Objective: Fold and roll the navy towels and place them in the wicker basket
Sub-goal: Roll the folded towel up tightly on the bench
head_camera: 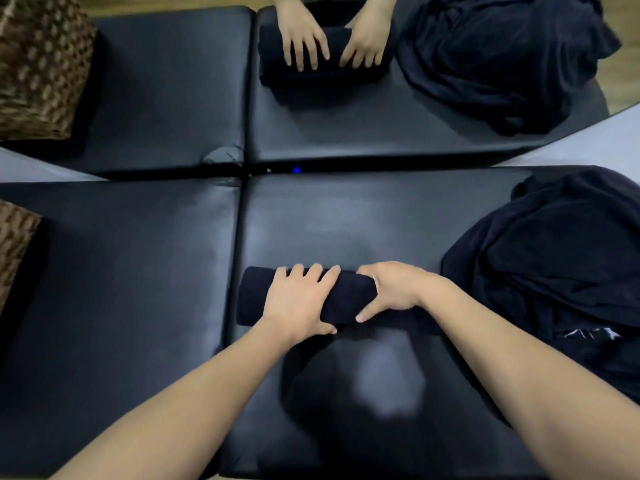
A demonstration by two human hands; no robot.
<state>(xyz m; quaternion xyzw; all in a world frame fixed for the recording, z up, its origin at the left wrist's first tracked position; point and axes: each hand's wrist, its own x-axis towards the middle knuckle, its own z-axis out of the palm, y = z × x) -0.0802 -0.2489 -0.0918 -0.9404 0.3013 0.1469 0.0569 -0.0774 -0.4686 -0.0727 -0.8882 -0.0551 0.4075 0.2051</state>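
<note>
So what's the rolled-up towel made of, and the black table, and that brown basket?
The rolled towel looks like soft navy cloth, probably terry or fleece: matte, with no shine. The black table looks like padded vinyl or leather: smooth, with pale glare and a seam between cushions. The basket looks like woven wicker: brown, with a bumpy plaited pattern, though it is blurred.

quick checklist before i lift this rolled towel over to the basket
1. Roll tight, no loose tail: cannot tell; the rolled navy towel looks compact, but its near edge is in shadow.
2. Left hand grips the roll: ok.
3. Right hand grips its right end: ok.
4. Wicker basket in view on the left: ok, only its edge shows.
5. Room inside basket: cannot tell.
6. Pile of unfolded towels apart from the roll: ok.
</note>
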